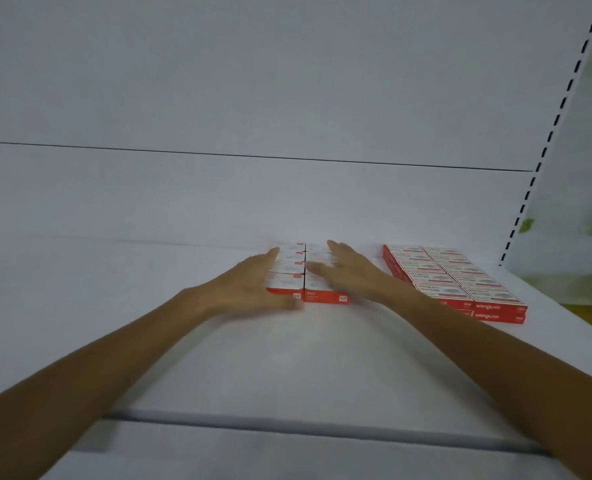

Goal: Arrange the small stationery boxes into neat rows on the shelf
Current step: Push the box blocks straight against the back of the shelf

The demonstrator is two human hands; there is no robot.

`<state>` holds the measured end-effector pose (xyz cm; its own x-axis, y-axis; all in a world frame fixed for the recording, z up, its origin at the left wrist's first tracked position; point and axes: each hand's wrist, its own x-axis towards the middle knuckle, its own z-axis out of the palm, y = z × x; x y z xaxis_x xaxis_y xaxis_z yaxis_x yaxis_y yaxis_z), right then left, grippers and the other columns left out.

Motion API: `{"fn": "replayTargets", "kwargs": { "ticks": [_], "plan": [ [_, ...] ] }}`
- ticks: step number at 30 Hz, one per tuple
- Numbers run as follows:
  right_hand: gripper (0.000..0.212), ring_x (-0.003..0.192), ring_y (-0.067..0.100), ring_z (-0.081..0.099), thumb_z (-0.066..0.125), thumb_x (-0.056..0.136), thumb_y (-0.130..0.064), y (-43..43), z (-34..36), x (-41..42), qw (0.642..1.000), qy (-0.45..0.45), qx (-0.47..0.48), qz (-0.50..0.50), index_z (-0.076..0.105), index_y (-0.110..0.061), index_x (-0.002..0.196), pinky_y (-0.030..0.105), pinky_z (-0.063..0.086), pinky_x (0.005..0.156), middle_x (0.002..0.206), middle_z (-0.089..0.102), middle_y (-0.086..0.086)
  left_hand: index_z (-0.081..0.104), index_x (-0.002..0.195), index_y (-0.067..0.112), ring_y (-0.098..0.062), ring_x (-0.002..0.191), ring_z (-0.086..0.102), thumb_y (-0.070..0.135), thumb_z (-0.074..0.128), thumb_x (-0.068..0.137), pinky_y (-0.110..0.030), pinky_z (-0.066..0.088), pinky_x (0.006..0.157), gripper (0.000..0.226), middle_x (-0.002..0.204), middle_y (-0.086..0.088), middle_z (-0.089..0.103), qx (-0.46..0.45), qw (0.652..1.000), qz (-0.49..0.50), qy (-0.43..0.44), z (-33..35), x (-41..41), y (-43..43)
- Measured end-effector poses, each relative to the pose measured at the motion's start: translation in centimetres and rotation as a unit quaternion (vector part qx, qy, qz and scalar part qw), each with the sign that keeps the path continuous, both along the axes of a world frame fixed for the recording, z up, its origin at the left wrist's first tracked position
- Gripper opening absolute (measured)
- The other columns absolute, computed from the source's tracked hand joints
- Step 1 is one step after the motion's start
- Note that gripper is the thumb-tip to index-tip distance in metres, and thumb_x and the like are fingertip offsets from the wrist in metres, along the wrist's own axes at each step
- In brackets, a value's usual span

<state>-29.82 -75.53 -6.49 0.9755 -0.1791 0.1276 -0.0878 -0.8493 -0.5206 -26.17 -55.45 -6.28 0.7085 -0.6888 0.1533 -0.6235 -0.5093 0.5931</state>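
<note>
A small block of red-and-white stationery boxes (289, 271) lies on the white shelf (287, 358) in two columns running back toward the rear wall. My left hand (249, 284) lies flat against the block's left side, fingers straight, thumb at the front box. My right hand (348, 271) rests over the block's right column with fingers spread and straight; it hides part of those boxes. Neither hand curls around a box.
A larger stacked block of the same kind of boxes (461, 282) sits to the right in two columns. A slotted upright (561, 109) bounds the shelf at the right. The shelf's front edge (305, 427) runs below my forearms.
</note>
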Motion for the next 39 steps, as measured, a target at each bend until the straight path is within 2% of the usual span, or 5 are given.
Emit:
{"fn": "replayTargets", "kwargs": {
  "ticks": [3, 8, 22, 27, 39],
  "plan": [
    [0.101, 0.138, 0.023, 0.024, 0.052, 0.071, -0.072, 1.1, -0.7, -2.8, 0.996, -0.010, -0.080, 0.035, 0.012, -0.018, 0.145, 0.041, 0.027, 0.111, 0.148, 0.019, 0.006, 0.033, 0.132, 0.038, 0.000, 0.109, 0.052, 0.056, 0.066, 0.072, 0.001, 0.037, 0.074, 0.071, 0.110, 0.035, 0.048, 0.008, 1.000, 0.003, -0.023, -1.2, -0.7, -0.2],
    [0.074, 0.132, 0.023, 0.031, 0.047, 0.086, -0.055, 1.5, -1.7, -4.6, 0.997, 0.009, -0.058, 0.056, 0.020, -0.016, 0.142, 0.039, 0.030, 0.109, 0.140, 0.029, 0.007, 0.033, 0.134, 0.024, -0.020, 0.116, 0.047, 0.060, 0.047, 0.082, -0.038, 0.039, 0.099, 0.064, 0.129, -0.001, 0.048, 0.081, 0.993, 0.068, -0.042, -2.1, -0.8, -1.3],
    [0.085, 0.142, 0.027, -0.007, 0.043, 0.088, -0.057, 2.0, -0.1, -6.1, 0.990, -0.007, -0.139, 0.021, 0.003, -0.009, 0.147, 0.040, 0.010, 0.114, 0.154, -0.007, 0.015, 0.024, 0.141, 0.020, -0.028, 0.132, 0.030, 0.067, 0.051, 0.075, -0.043, 0.027, 0.108, 0.086, 0.141, -0.011, 0.035, 0.106, 0.981, 0.148, -0.067, -0.3, -2.6, -2.2],
    [0.074, 0.143, 0.028, -0.003, 0.044, 0.092, -0.047, -0.6, 1.6, -8.9, 0.984, -0.046, -0.171, 0.012, 0.009, -0.011, 0.146, 0.041, 0.009, 0.114, 0.155, -0.002, 0.012, 0.022, 0.144, 0.019, -0.023, 0.142, 0.006, 0.050, 0.051, 0.085, -0.040, 0.007, 0.115, 0.072, 0.153, -0.007, 0.016, 0.029, 0.979, 0.112, -0.166, 0.4, -5.0, -3.7],
    [0.055, 0.135, 0.029, 0.020, 0.045, 0.093, -0.035, -8.5, 2.1, -15.7, 0.985, -0.063, -0.128, -0.094, 0.030, -0.012, 0.140, 0.039, 0.022, 0.108, 0.145, 0.027, 0.014, 0.038, 0.137, 0.017, -0.015, 0.134, 0.025, 0.037, 0.053, 0.087, -0.012, 0.013, 0.096, 0.056, 0.146, -0.004, 0.034, -0.077, 0.983, -0.040, -0.160, 0.2, -12.8, -12.4]
  ]
}}
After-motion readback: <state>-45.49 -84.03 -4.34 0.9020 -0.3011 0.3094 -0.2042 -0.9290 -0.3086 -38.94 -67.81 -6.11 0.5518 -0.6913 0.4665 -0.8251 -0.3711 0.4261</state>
